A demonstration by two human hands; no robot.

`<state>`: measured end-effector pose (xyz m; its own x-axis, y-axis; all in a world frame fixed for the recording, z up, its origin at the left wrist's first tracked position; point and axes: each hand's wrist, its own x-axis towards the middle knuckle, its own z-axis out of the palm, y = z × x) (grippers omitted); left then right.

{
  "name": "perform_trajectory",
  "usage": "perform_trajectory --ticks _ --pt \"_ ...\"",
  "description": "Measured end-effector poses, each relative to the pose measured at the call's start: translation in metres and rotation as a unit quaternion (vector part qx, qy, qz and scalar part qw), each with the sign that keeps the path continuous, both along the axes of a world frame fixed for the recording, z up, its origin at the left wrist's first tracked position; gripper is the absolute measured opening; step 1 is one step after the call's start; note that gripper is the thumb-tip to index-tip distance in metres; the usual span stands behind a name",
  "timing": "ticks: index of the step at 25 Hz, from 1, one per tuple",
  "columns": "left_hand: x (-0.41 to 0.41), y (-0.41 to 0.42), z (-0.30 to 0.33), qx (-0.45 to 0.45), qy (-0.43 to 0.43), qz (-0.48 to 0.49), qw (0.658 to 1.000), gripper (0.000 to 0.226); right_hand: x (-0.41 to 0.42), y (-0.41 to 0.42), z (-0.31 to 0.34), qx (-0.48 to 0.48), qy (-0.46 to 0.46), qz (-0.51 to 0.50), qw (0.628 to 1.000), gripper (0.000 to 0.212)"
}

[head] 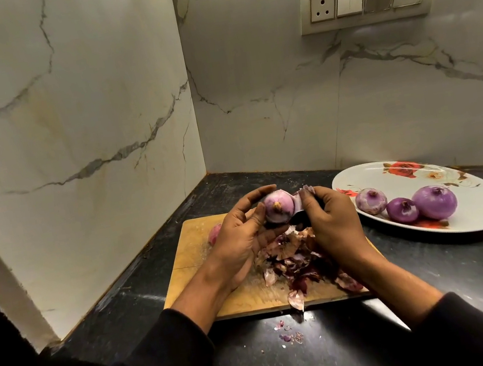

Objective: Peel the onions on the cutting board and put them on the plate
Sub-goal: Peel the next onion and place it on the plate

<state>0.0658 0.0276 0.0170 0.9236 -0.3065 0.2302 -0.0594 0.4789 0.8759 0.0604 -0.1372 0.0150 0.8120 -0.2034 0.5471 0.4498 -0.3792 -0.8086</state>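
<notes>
Three peeled purple onions point(406, 203) on flowered white oval plate point(477, 207); fourth onion point(279, 208) gripped by left hand point(239, 234), skin flap point(303, 196) pinched by right hand point(329, 219), above wooden cutting board point(187, 249), black stone counter point(340, 342).

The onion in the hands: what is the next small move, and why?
Probably the right hand should pull the loose flap of skin away from the onion that the left hand grips. The flap still hangs at the onion's right side, so it is not ready for the plate, where three peeled onions already lie.
</notes>
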Motion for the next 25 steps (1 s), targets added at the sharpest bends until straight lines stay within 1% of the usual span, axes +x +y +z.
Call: perform_trajectory --ticks 2,6,9,12,15,17,21,23,25 --pt "0.000 0.000 0.000 -0.008 0.013 -0.005 1.000 0.030 0.002 -0.002 -0.003 0.027 0.016 0.018 0.999 0.034" --pt "0.000 0.000 0.000 0.002 0.014 -0.009 1.000 0.034 -0.004 -0.001 0.001 0.041 0.035 0.072 0.996 0.032" --pt "-0.002 0.001 0.001 0.011 0.001 -0.008 1.000 0.042 -0.009 0.001 0.003 0.026 0.060 0.104 0.992 0.028" --pt "-0.004 0.001 0.001 0.025 -0.013 0.004 1.000 0.044 -0.006 0.000 0.001 -0.013 0.061 0.076 0.995 0.026" --pt "-0.005 0.000 0.001 0.037 -0.017 0.008 0.999 0.043 -0.005 0.001 -0.001 -0.037 0.026 0.028 0.999 0.023" --pt "-0.005 0.000 0.002 0.030 -0.016 0.009 0.999 0.045 -0.006 0.002 0.000 -0.040 0.000 0.017 0.999 0.021" --pt "-0.003 -0.001 0.002 0.014 -0.003 0.013 1.000 0.047 -0.003 0.000 0.000 -0.020 0.001 0.017 1.000 0.025" --pt "-0.002 0.000 0.001 0.012 0.012 0.007 1.000 0.041 -0.002 0.000 -0.001 0.002 0.009 0.040 0.999 0.023" --pt "-0.002 -0.001 0.000 0.012 0.025 -0.007 1.000 0.037 -0.004 -0.001 0.000 -0.001 0.025 0.058 0.998 0.023"
